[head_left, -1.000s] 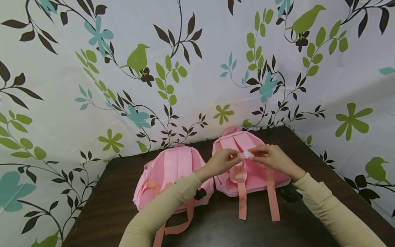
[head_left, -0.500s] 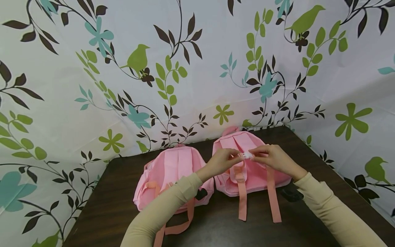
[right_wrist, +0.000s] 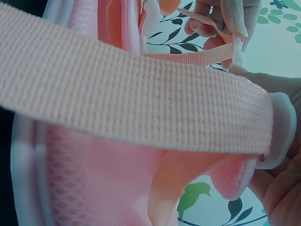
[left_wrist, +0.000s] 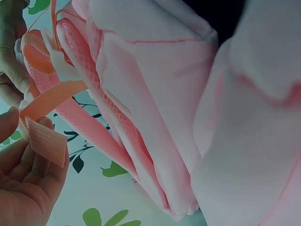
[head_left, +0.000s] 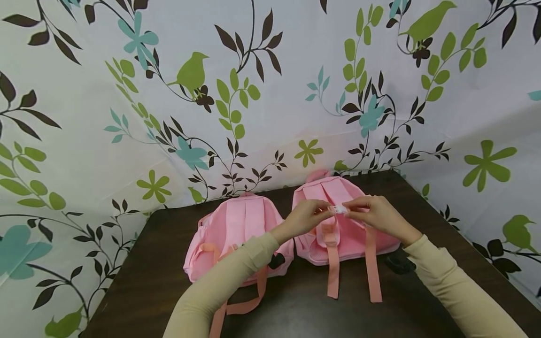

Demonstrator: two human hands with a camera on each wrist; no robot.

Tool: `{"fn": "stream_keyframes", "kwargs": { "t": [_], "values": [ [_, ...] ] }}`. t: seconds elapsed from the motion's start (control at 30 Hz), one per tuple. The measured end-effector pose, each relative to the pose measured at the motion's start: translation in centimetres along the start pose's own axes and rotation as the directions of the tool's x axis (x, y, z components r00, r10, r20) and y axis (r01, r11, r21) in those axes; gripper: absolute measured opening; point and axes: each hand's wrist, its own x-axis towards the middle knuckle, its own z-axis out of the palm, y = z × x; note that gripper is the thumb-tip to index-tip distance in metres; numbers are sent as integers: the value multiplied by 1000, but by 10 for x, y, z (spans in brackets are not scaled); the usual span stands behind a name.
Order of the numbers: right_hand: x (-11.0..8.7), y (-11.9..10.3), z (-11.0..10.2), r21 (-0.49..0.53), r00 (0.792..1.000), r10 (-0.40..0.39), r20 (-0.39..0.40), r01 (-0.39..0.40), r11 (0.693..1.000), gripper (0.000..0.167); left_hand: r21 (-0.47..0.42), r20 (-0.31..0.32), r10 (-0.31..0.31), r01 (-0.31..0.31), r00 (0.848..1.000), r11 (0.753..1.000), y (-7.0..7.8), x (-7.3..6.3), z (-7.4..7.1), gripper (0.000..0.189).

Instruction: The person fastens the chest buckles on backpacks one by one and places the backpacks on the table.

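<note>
In the head view, two pink backpacks stand side by side. Over the right backpack, my left hand and right hand meet fingertip to fingertip at a small white plastic buckle. Each hand pinches one end of it; whether the halves are locked cannot be made out. In the left wrist view, an orange webbing strap runs to my left fingers, its folded end hanging over them. The right wrist view shows a wide strap ending in a white plastic piece against my right hand.
The left backpack stands close beside, under my left forearm, its orange strap looped toward the front. Two loose straps hang from the right backpack onto the dark table. A patterned cloth rises behind the table.
The head view has tilted slightly. Both hands stay at the buckle, and its white parts look a little closer together than before.
</note>
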Motion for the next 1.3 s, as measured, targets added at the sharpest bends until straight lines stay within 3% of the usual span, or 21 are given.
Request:
{"fn": "stream_keyframes", "kwargs": {
  "t": [0.7,1.3],
  "values": [
    [-2,5,2,35,999,-12,-32,13,999,31,35,18,31,-31,999,999,3,7,-1,18],
    [-1,-1,8,76,999,-4,-41,7,997,31,0,15,29,-29,999,1000,0,4,-2,21]
  ]
}}
